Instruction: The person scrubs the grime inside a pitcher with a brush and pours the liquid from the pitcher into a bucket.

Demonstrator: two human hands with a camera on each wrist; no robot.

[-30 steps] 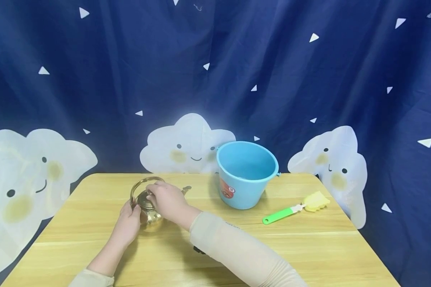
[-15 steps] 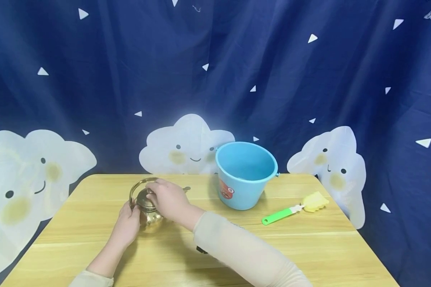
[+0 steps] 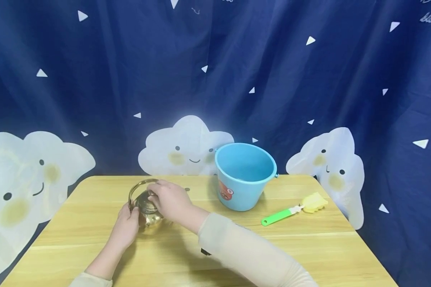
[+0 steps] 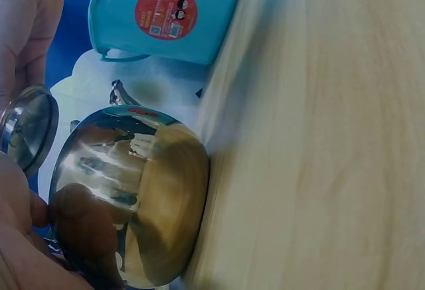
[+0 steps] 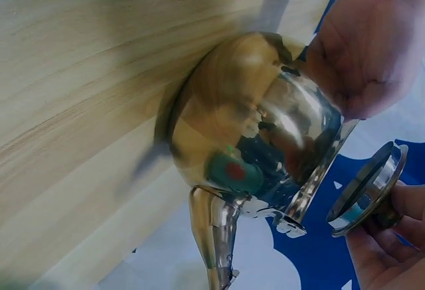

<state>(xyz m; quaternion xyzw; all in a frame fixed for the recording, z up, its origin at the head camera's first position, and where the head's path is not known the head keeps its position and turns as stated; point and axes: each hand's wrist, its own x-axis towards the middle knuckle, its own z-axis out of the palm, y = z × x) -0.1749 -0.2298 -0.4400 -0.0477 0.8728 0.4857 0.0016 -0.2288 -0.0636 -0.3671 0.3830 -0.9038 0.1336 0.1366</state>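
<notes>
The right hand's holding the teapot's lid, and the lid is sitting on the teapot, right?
Not quite. The right hand is holding the lid, but the lid isn't sitting on the teapot: it's held clear, with a gap between them, as the right wrist view shows.

In the head view, the teapot (image 3: 150, 219) has most of its spout (image 3: 187, 189) hidden, and the tabletop (image 3: 337, 255) is cut off below. On the bucket (image 4: 119, 11), the sticker (image 4: 166, 12) has marks too tiny to read.
</notes>
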